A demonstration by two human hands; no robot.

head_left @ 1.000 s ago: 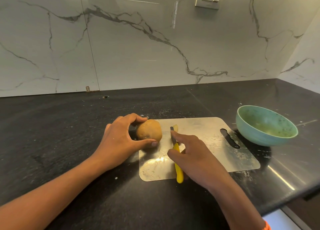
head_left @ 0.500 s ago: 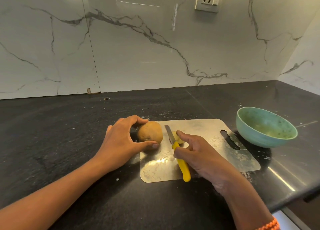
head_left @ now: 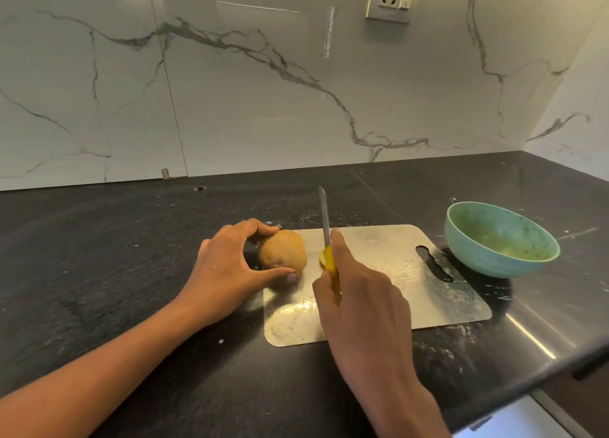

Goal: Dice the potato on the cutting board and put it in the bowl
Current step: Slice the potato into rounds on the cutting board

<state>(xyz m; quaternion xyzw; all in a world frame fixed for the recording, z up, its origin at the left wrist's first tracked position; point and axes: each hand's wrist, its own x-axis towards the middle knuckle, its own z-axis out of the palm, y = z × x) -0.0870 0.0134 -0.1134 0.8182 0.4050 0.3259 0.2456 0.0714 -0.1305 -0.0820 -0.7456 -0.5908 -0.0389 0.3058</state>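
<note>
At board's left edge, your left hand (head_left: 227,266) fingers clamp potato (head_left: 282,250): firm, round, likely rolls; right hand (head_left: 362,305) fingers grip knife (head_left: 326,226); steady it.

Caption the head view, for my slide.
Left hand steadies potato on board; right hand raises knife.

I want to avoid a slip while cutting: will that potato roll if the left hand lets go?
Probably. The potato is rounded, with no flat side visible underneath, and the cutting board looks smooth and shiny. The left hand pinching it likely steadies it.
</note>
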